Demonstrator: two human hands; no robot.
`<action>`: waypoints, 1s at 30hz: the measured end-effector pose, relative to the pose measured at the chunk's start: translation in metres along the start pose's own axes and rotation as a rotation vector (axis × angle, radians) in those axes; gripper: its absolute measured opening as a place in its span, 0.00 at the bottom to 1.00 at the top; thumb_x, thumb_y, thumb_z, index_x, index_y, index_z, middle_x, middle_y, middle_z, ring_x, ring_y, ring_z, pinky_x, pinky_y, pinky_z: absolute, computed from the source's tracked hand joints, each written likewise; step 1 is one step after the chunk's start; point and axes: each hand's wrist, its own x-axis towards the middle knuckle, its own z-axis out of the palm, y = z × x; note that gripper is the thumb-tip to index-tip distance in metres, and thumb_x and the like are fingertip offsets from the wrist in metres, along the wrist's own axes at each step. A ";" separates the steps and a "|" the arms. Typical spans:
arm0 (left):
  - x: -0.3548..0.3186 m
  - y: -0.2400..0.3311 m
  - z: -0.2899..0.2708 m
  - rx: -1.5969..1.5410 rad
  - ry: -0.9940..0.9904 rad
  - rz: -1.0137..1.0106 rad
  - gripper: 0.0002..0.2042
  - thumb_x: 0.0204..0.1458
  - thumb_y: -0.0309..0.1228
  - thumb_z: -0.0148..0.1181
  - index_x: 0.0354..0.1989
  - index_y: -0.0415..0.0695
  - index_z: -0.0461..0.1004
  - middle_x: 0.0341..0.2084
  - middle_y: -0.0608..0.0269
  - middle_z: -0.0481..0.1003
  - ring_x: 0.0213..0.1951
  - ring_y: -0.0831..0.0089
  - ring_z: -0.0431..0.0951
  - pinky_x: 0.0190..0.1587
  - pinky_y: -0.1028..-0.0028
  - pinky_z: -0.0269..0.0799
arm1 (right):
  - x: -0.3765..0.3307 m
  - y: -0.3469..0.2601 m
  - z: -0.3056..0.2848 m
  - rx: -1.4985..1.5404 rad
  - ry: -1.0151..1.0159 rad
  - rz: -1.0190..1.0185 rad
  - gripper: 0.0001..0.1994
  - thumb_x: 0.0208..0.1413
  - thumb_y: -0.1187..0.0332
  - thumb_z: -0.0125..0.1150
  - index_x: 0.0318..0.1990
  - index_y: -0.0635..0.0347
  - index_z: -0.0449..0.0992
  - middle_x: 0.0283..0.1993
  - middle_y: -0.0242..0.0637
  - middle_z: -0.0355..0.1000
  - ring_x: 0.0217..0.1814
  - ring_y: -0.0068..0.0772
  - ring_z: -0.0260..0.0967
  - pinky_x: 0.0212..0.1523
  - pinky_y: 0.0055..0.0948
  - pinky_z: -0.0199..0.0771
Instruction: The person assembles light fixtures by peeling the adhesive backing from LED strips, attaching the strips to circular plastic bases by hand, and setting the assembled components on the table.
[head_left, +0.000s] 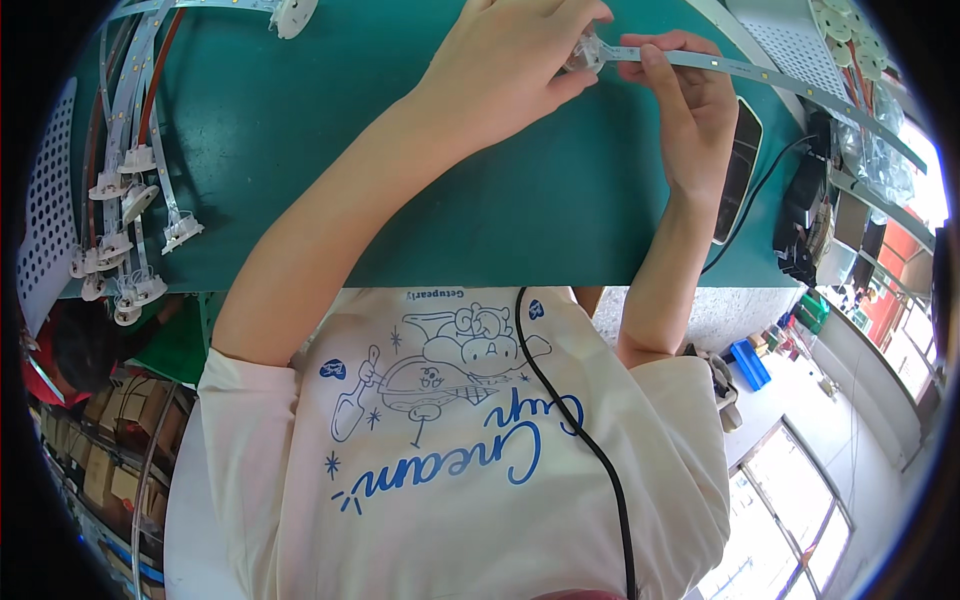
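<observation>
My left hand (515, 55) reaches over the green work mat (300, 130) and pinches a small clear plastic connector (585, 50) at the end of a long white light strip (760, 75). My right hand (690, 95) grips that same strip just right of the connector, thumb on top. The strip runs off to the upper right over the mat's edge. Both hands meet at the top middle of the view.
A bundle of finished strips with white end connectors (125, 190) hangs at the left edge of the mat. A dark phone (740, 170) lies on the mat's right side, beside a black device with a cable (805, 215). A perforated white panel (790, 45) is at upper right.
</observation>
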 end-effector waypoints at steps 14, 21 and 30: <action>0.004 0.005 -0.007 -0.023 -0.086 -0.106 0.19 0.44 0.29 0.60 0.45 0.44 0.62 0.35 0.57 0.71 0.39 0.61 0.70 0.41 0.64 0.59 | 0.006 -0.004 0.006 -0.157 0.019 -0.145 0.08 0.54 0.77 0.54 0.40 0.71 0.67 0.38 0.48 0.73 0.38 0.30 0.73 0.42 0.24 0.74; 0.006 0.006 -0.007 -0.036 -0.086 -0.090 0.18 0.45 0.29 0.60 0.44 0.43 0.62 0.35 0.56 0.71 0.39 0.60 0.70 0.41 0.64 0.60 | 0.019 0.027 0.022 0.492 -0.106 -0.278 0.05 0.55 0.76 0.55 0.37 0.65 0.68 0.36 0.38 0.73 0.35 0.22 0.71 0.39 0.19 0.72; 0.003 0.004 -0.006 -0.061 -0.054 -0.088 0.17 0.45 0.29 0.59 0.43 0.43 0.63 0.34 0.56 0.71 0.38 0.60 0.70 0.41 0.64 0.59 | 0.016 0.022 0.024 0.454 -0.124 -0.275 0.04 0.55 0.77 0.54 0.37 0.66 0.67 0.34 0.37 0.72 0.34 0.19 0.69 0.38 0.17 0.72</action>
